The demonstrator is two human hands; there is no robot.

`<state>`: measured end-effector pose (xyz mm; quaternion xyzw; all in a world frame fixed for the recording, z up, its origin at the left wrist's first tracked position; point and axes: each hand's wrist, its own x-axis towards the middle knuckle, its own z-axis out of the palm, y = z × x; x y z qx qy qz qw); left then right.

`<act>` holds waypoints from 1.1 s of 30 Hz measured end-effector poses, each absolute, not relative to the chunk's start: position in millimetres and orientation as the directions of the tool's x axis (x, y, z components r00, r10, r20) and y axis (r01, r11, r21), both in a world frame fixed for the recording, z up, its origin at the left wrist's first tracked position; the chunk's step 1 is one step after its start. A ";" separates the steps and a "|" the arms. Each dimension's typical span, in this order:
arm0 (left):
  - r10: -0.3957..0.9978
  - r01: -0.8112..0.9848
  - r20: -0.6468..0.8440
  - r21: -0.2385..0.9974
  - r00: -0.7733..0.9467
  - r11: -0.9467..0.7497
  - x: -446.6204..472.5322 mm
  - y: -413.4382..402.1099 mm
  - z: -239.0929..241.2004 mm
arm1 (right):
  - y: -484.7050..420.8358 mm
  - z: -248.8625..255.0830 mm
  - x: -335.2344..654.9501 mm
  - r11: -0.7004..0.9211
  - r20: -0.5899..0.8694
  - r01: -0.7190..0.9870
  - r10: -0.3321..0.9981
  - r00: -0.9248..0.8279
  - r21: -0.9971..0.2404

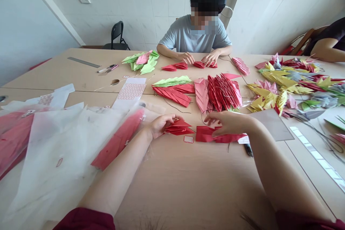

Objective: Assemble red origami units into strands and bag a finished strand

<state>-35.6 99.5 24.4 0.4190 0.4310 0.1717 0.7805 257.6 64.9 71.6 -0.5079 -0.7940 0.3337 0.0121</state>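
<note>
My left hand (pixel 161 124) is curled round a small stack of folded red paper pieces (pixel 180 128) lying on the wooden table (pixel 178 183). My right hand (pixel 226 123) lies palm down with fingers stretched over a second batch of flat red folded paper (pixel 205 134). A small red-bordered sticker (pixel 188 139) sits on the table between the two batches. A thin dark wire (pixel 176 107) runs just beyond my hands.
Translucent plastic bags (pixel 61 151) holding red paper cover the left. Piles of red, pink and green folded pieces (pixel 215 91) lie ahead, yellow and mixed ones (pixel 285 82) to the right. A person in a light blue shirt (pixel 194 36) handles red pieces opposite. A ruler (pixel 318 158) lies right.
</note>
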 end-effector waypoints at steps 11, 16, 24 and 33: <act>0.632 -0.014 -0.426 0.822 0.647 0.569 -27.5 94.1 16.5 | 66.8 46.6 202.4 0.423 0.205 0.485 0.874 -0.440 -0.765; 0.774 -0.088 -0.195 0.947 0.603 0.308 -23.7 88.2 17.5 | 76.6 34.3 211.3 0.244 0.143 0.359 0.948 -0.284 -0.901; 0.932 0.289 -0.003 0.951 0.361 -0.109 -20.6 82.1 12.4 | 76.7 31.3 207.2 0.157 0.080 0.229 0.946 -0.313 -0.961; 0.918 0.345 0.000 0.927 0.397 -0.150 -23.9 83.0 12.9 | 79.3 19.4 206.4 0.055 0.025 0.173 0.985 -0.172 -0.983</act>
